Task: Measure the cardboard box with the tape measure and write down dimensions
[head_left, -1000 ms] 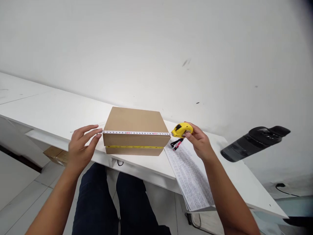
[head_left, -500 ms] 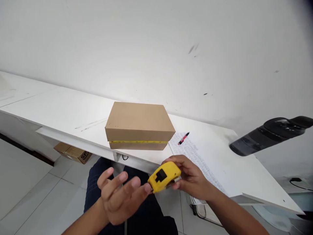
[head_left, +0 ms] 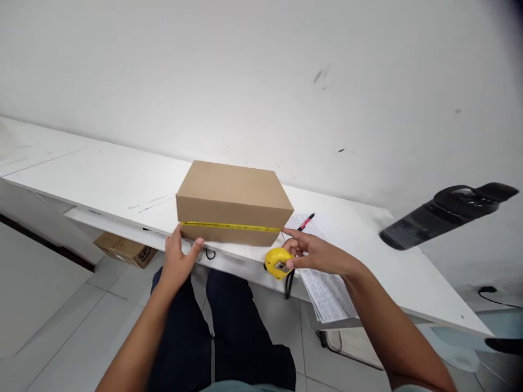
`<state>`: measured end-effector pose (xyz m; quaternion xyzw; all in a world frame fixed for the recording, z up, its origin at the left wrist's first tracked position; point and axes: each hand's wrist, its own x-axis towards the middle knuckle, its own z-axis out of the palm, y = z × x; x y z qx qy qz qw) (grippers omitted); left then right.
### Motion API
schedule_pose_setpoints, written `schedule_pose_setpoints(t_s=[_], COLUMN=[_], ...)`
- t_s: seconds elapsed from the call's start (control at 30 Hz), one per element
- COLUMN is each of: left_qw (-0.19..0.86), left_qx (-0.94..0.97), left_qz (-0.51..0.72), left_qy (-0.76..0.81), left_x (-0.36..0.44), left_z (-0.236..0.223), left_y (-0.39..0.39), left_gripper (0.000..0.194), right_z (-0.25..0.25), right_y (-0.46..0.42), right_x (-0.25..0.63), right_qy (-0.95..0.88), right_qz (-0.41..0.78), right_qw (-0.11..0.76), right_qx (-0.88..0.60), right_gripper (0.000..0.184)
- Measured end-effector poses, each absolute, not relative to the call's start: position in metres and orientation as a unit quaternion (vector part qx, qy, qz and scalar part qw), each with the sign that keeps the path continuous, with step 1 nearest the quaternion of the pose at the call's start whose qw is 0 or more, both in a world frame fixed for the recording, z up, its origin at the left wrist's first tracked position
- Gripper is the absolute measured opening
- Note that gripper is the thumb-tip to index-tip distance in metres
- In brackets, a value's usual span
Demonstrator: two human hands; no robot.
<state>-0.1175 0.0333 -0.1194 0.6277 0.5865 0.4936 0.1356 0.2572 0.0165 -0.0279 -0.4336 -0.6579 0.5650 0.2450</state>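
A brown cardboard box with a lid sits near the desk's front edge. Across its front face, just below the lid, runs a yellow strip with small dark marks. My left hand grips the box's lower left front corner, fingers at the side and thumb in front. In my right hand is a yellow tape measure, its black strap hanging down. The right index finger reaches to the box's right front edge. No drawn-out blade shows from the tape measure.
On the white desk, a handwritten paper lies under my right forearm. A red and black pen rests on it. A dark bottle stands to the right. Below the desk are a shelf and another carton. A wall rises behind.
My left hand has moved up from near the tape measure to the box's left corner. My right hand has turned the tape measure and brought its fingers to the box's right edge.
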Motion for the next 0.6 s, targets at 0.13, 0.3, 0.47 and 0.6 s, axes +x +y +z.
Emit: schedule_pose_setpoints(t_s=[0.13,0.3,0.47,0.6], left_qw=[0.150,0.144,0.334,0.352], left_qx=[0.565,0.543,0.523,0.478], left_qz=[0.606,0.640,0.599,0.617], left_qy=[0.539,0.525,0.506,0.516], left_x=[-0.135,-0.133,-0.090,-0.072], left_z=[-0.066,0.021,0.052,0.042], left_y=[0.025,0.056,0.133,0.173], left_gripper=[0.055,0.044,0.028,0.030], right_z=[0.005,0.033,0.007,-0.015], right_y=[-0.012,-0.034,-0.031,-0.025], right_x=[0.254,0.229,0.189,0.177], right_qy=[-0.763,-0.825,-0.826,-0.822], right_qz=[0.462,0.472,0.446,0.375], right_qw=[0.218,0.183,0.261,0.331], right_qx=[-0.396,-0.249,-0.223,-0.271], right_gripper=[0.033,0.036,0.043,0.042])
